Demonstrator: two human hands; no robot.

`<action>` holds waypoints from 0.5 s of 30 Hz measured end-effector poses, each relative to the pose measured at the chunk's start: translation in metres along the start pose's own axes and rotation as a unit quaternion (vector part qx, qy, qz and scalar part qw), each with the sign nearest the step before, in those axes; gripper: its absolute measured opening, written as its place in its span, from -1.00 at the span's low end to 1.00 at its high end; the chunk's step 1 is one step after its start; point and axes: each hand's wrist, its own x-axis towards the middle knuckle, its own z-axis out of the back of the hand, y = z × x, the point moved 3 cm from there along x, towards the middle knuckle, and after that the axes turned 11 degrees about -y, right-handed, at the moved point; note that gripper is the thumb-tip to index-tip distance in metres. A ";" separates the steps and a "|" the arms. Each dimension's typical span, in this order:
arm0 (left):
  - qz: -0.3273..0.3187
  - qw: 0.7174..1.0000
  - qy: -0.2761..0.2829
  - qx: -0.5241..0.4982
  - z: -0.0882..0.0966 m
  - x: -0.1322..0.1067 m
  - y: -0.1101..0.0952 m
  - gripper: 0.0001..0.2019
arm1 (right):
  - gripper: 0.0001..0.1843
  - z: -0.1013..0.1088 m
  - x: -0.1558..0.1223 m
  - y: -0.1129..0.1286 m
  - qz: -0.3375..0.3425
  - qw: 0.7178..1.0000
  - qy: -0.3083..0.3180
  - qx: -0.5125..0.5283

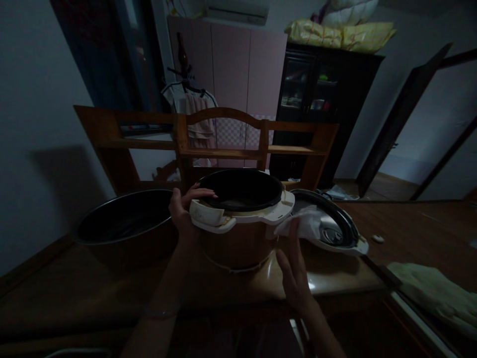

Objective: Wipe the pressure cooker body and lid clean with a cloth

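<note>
An open rice cooker (238, 233) with a brown body, cream rim and dark inner pot stands on the wooden table (93, 293) in front of me. My left hand (185, 206) grips the cooker's left rim, fingers curled over the edge. My right hand (294, 268) presses a white cloth (303, 223) against the cooker's right side, fingers stretched up over the cloth. The cooker's lid (331, 223) lies open to the right, its metal inner face up.
A large dark bowl (126, 221) sits left of the cooker, close to my left wrist. A wooden shelf rack (208, 144) stands behind. A pale cloth (436, 293) lies at the right. Dark cabinet and pink wardrobe are at the back.
</note>
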 end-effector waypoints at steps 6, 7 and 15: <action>-0.009 1.000 0.001 0.012 0.001 0.001 0.003 -0.27 | -0.30 -0.010 0.002 -0.001 0.039 0.999 -0.001 -0.017; -0.012 1.000 0.000 0.016 0.001 0.002 0.003 -0.27 | -0.31 -0.008 -0.001 -0.002 0.040 0.999 0.004 -0.026; -0.002 1.000 -0.003 0.025 0.001 0.002 0.004 -0.26 | -0.35 0.000 -0.034 -0.007 0.045 0.995 0.065 -0.068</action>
